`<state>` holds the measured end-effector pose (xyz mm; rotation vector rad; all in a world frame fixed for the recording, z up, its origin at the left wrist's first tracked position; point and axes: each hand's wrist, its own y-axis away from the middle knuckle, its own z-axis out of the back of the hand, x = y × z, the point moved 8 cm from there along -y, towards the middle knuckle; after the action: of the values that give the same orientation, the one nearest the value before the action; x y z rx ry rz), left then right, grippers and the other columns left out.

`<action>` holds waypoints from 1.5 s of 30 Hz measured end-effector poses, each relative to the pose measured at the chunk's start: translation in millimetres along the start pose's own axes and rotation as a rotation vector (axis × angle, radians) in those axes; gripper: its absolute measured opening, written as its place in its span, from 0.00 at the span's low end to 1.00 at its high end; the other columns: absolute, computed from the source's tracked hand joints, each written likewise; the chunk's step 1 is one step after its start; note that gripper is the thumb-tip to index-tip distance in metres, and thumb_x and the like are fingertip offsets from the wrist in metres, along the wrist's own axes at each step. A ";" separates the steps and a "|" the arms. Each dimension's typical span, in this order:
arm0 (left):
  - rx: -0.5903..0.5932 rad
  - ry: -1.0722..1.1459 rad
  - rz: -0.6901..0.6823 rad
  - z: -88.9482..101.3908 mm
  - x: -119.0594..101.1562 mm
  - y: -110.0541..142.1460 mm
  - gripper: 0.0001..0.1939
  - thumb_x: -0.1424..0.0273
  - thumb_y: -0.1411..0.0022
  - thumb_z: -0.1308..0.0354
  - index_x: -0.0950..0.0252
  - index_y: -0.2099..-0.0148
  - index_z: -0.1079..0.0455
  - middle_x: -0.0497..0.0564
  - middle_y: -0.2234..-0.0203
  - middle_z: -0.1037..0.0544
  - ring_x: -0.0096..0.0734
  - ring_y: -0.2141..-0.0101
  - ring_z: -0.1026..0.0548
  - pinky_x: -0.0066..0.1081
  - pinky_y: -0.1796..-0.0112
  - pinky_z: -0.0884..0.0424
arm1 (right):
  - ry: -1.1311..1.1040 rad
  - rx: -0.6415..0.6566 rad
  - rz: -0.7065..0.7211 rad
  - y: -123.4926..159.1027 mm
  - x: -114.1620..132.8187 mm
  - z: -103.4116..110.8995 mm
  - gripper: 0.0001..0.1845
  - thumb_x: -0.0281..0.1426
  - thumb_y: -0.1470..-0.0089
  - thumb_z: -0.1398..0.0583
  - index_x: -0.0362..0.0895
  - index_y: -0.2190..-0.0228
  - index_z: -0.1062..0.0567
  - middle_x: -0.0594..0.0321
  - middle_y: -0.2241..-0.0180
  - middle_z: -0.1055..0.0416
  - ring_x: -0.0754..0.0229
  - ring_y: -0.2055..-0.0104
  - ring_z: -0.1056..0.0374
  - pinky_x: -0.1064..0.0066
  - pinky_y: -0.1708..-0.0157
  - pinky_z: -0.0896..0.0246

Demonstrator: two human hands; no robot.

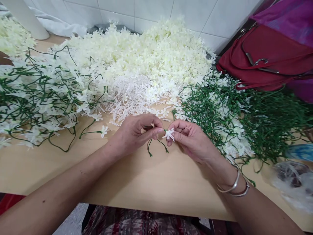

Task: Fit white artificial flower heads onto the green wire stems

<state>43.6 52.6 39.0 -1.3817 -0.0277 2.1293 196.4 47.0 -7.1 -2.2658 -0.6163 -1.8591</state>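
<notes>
Over the front of the table, my left hand (140, 130) pinches a green artificial stem (158, 140) whose ends dangle below the fingers. A small white artificial flower (169, 134) with thin white strands sits at its tip, between both hands. The fingers of my right hand (187, 137) close on that flower from the right. Behind my hands lies a heap of thin white sticks (132, 91) with loose white blossoms around it. One stemmed flower (104, 131) lies on the table just left of my left hand.
A large mound of cream blossoms (156, 49) rests against the tiled wall (151, 11). Stemmed flowers (36, 101) pile up at left; tangled green stems (205, 104) lie at right. A red bag (271, 55) and a clear plastic bag (294, 182) are on the right.
</notes>
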 end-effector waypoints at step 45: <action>0.064 0.616 0.291 -27.0 29.5 2.8 0.10 0.64 0.31 0.38 0.67 0.61 0.27 0.54 0.67 0.15 0.30 0.65 0.17 0.29 0.59 0.19 | 0.008 -0.168 0.061 -0.4 -3.6 6.1 0.14 0.39 0.49 0.26 0.48 0.68 0.23 0.68 0.72 0.23 0.64 0.69 0.28 0.69 0.62 0.29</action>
<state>56.7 56.8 1.3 -2.0400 0.5052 1.8041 201.3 48.8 -11.9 -2.3481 -0.3988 -1.9576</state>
